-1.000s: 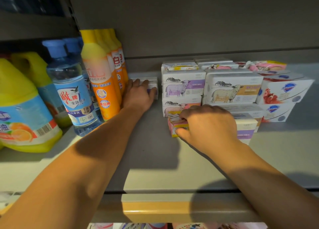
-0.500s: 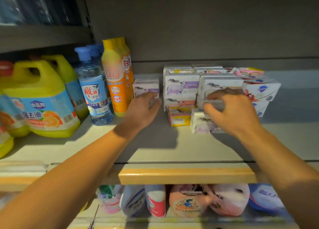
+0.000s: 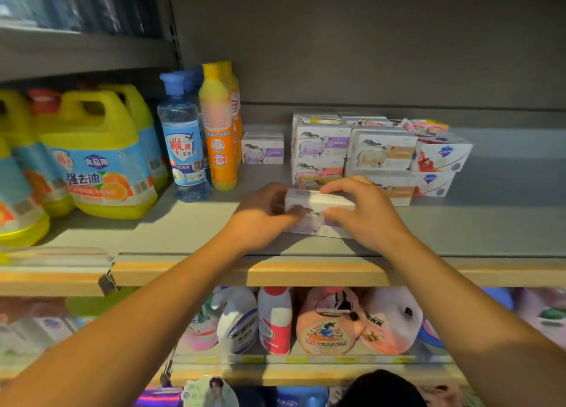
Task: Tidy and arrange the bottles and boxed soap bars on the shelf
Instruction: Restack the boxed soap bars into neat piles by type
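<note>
Left hand [image 3: 263, 215] and right hand [image 3: 364, 210] are both grasping a white-and-lilac rectangular cardboard soap box [image 3: 318, 212], in front of the stacked soap boxes [image 3: 352, 149].

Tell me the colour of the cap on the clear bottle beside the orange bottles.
Blue: the cap tops the clear bottle, seen in the head view.

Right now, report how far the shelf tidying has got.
Done: bottles upright at left, most soap boxes stacked at right. In hand: left hand and right hand both grip a purple soap box. Left: placing it; one lone box stands apart.
</note>
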Motion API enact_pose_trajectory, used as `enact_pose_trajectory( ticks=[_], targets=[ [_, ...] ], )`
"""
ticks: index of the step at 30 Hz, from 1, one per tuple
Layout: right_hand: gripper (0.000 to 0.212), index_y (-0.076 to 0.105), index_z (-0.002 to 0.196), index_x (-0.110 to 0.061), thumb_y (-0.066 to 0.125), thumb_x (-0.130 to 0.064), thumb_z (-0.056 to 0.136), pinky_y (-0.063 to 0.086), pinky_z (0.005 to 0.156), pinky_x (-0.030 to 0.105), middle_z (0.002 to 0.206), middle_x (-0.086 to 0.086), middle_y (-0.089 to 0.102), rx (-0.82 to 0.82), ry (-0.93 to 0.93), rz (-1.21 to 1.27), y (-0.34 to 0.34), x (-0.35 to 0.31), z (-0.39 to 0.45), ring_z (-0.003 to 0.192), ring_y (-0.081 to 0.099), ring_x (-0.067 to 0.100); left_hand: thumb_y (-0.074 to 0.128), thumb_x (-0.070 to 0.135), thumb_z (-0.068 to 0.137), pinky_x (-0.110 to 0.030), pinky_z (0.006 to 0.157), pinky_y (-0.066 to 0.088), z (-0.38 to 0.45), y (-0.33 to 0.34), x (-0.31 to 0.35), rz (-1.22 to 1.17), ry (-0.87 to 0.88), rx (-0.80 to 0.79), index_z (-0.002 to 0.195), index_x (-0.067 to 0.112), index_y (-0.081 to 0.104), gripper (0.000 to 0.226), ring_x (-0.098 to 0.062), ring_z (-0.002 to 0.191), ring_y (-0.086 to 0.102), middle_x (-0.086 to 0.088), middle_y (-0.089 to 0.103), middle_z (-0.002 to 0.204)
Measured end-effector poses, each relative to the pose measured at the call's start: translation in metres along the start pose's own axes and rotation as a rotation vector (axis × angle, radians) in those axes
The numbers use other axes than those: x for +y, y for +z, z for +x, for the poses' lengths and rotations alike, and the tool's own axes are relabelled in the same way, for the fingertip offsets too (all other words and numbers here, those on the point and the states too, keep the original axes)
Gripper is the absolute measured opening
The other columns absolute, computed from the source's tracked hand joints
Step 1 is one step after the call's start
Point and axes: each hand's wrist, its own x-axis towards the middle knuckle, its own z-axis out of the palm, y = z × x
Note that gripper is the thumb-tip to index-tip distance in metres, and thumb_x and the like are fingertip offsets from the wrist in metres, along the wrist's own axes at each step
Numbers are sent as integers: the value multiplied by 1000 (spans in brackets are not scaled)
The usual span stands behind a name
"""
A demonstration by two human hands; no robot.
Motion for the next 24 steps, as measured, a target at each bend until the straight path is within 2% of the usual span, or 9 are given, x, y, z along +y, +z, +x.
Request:
enact_pose_trajectory(
  ticks=[2, 4, 6, 9, 13, 17, 20, 22, 24],
  targets=[
    [35, 69, 100, -28, 82, -11, 73, 35, 84, 3, 105, -11, 57, 30, 0, 125, 15, -11, 1, 101, 53, 6, 76, 26, 81, -38, 90, 56, -3, -11, -7, -36, -26, 30, 119, 14, 62, 42, -14, 99, 69, -1, 72, 112],
    [32, 68, 95, -29, 82, -10, 73, 42, 87, 15, 106, -8, 62, 36, 17, 210, 28, -20, 7, 103, 58, 10, 75, 15, 84, -37, 89, 56, -6, -26, -17, -33, -28, 55, 116, 12, 64, 34, -16, 99, 70, 0, 73, 108],
    [30, 68, 95, -28, 82, -11, 74, 47, 85, 20, 105, -8, 66, 22, 39, 292, 38, -26, 14, 101, 61, 11, 74, 16, 86, -28, 82, 56, -8, -39, -27, -51, -18, 71, 111, 19, 68, 26, -10, 95, 70, 5, 74, 101],
    [40, 63, 109, -31, 82, -18, 76, 45, 82, 14, 113, -10, 64, 9, 30, 361, 51, -26, 18, 105, 59, 4, 71, 26, 88, -14, 73, 52, -10, -50, -36, -179, -69, 121, 102, 30, 70, 15, -1, 91, 69, 11, 75, 96],
    [80, 43, 132, -43, 82, -6, 73, 52, 89, 21, 125, -12, 60, -128, -26, 578, 58, -14, 15, 115, 59, 3, 69, 28, 85, -42, 86, 58, -7, -50, -38, -660, -242, 107, 104, 12, 72, 25, -29, 103, 71, -11, 75, 107],
    [66, 50, 122, -42, 80, -4, 76, 52, 82, 17, 114, -26, 65, -119, -33, 640, 60, -7, 19, 110, 63, 1, 64, 21, 93, -48, 84, 58, -1, -50, -41, -728, -290, 147, 99, 9, 71, 15, -33, 103, 70, -14, 74, 108],
    [54, 56, 122, -35, 81, -26, 75, 52, 70, 13, 100, -22, 70, -39, 96, 719, 60, -7, 20, 93, 68, -1, 64, 20, 93, -44, 76, 59, -2, -51, -42, -814, -296, 135, 110, 17, 69, 18, -33, 115, 63, -10, 66, 124],
    [48, 62, 113, -37, 75, -49, 69, 57, 72, 24, 93, -11, 71, 15, 200, 669, 60, -7, 22, 83, 70, 5, 74, 21, 82, -40, 78, 59, -7, -53, -42, -887, -243, 63, 118, 19, 66, 38, -30, 118, 62, -8, 62, 130],
    [40, 70, 92, -34, 64, -62, 65, 60, 74, 36, 91, -1, 72, 23, 275, 662, 61, -10, 25, 74, 72, 17, 82, 18, 67, -41, 83, 58, -11, -54, -42, -764, -141, 6, 116, 26, 68, 51, -27, 115, 65, -5, 65, 127]
  ],
)
